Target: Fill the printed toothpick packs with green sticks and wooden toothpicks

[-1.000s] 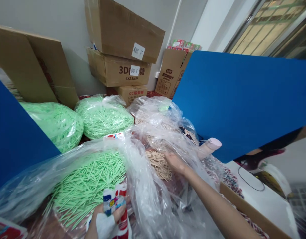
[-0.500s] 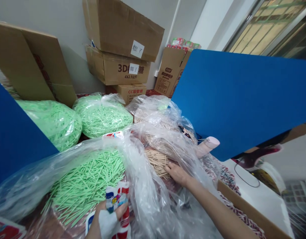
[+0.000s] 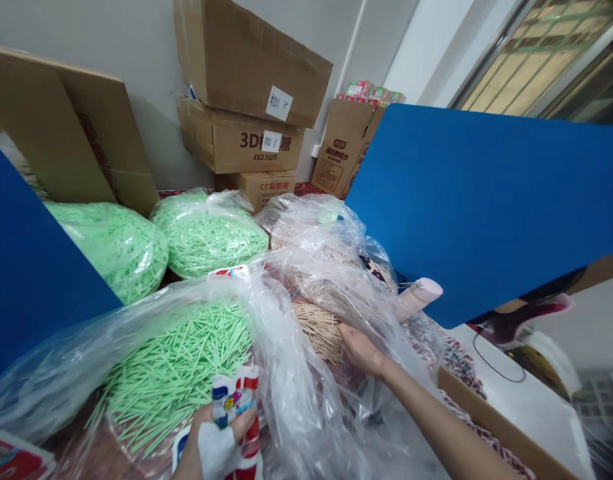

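My left hand (image 3: 202,427), low in the frame, is closed around a printed plastic packet (image 3: 235,393) in red, white and blue. White material covers part of this hand. My right hand (image 3: 364,350) reaches into an open clear bag (image 3: 281,333) and touches the right side of a pile of thin beige sticks (image 3: 317,330). Its fingertips are partly hidden at the pile, so whether they grip any sticks is unclear. Beside the left hand, thin green sticks (image 3: 181,367) lie loose in another opened clear bag (image 3: 51,353).
Behind are filled bags of green sticks (image 3: 211,233) and stacked cardboard boxes (image 3: 246,140). Blue panels (image 3: 486,207) flank both sides. A pale pink cylinder (image 3: 421,293) stands at the right, near a carton (image 3: 506,427) holding red-and-white twisted pieces.
My right hand has shifted slightly right and down along the edge of the beige sticks, its fingertips now less visible. My left hand keeps hold of the packet. The view has tilted slightly.
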`<state>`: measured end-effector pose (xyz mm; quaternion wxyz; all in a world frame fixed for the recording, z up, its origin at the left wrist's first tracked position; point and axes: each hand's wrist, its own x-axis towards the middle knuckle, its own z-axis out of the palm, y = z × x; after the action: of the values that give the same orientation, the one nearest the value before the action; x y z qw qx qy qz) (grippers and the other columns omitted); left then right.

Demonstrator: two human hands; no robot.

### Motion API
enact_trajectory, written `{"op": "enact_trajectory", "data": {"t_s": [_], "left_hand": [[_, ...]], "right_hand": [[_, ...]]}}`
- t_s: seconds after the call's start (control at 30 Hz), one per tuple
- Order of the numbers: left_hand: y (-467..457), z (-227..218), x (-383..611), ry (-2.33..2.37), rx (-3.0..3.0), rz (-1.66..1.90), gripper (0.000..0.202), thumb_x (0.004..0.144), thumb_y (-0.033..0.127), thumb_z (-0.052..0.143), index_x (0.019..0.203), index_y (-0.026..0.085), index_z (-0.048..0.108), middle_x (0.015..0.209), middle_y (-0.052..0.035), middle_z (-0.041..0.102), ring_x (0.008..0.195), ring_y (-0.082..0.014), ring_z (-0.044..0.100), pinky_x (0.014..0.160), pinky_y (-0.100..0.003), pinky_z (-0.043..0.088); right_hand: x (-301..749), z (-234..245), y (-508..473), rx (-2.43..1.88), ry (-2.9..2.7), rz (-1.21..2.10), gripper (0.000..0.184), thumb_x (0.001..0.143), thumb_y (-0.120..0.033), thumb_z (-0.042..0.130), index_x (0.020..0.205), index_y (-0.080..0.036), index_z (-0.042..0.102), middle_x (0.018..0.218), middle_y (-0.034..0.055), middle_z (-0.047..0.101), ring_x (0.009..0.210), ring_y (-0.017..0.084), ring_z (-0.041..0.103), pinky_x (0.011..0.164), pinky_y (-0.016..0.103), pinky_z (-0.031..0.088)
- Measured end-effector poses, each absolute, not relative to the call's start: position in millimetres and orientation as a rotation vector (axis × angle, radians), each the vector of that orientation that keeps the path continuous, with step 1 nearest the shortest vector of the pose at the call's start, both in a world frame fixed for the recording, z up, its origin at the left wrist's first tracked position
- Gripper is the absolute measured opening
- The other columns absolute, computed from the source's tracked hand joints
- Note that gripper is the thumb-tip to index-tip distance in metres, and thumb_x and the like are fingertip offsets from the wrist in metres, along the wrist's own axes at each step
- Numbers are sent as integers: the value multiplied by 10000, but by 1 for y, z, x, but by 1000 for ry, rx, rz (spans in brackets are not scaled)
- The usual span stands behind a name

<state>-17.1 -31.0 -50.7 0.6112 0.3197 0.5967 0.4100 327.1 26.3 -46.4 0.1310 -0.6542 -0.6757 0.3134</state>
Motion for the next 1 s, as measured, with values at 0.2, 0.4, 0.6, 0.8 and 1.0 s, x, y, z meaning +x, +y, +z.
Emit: {"op": "enact_trajectory", "data": {"t_s": [0.2, 0.4, 0.6, 0.8, 1.0], "left_hand": [[-29, -51, -13, 1317, 811, 991, 269, 499, 355, 785, 512, 122, 652, 474, -40, 642, 454, -188, 575, 465, -270, 477], [-27, -40, -15, 1335, 912, 988, 261, 554, 355, 766, 527, 123, 649, 494, -37, 644, 479, -188, 577, 471, -267, 475], [-22, -20, -16, 1256, 1160, 979, 164, 661, 286, 729, 672, 131, 677, 625, -41, 690, 580, -202, 607, 578, -270, 501], [-20, -16, -19, 1279, 1319, 1073, 143, 692, 246, 732, 636, 164, 629, 651, -16, 627, 630, -183, 561, 589, -229, 459], [-20, -18, -24, 1308, 1459, 1143, 177, 740, 223, 696, 611, 171, 587, 647, 10, 535, 614, -155, 493, 597, -220, 414]], "right_hand": [[292, -42, 21, -1595, -1364, 1299, 385, 909, -590, 311, 1047, -252, 436, 684, -53, 443, 490, 103, 424, 480, 232, 386], [254, -19, 31, -1288, -951, 1519, 424, 771, -618, 588, 911, -221, 531, 645, -55, 454, 487, 86, 434, 468, 217, 377], [188, 30, 26, -981, -859, 1463, 338, 788, -482, 670, 939, -221, 518, 692, -43, 548, 645, 129, 583, 650, 281, 467], [127, 49, 13, -797, -1081, 1120, 151, 963, -396, 429, 1030, -264, 465, 757, -33, 513, 788, 147, 590, 880, 395, 446], [107, 50, 10, -804, -1248, 1011, 115, 993, -336, 359, 996, -257, 444, 778, -25, 494, 842, 152, 581, 833, 370, 465]]}}
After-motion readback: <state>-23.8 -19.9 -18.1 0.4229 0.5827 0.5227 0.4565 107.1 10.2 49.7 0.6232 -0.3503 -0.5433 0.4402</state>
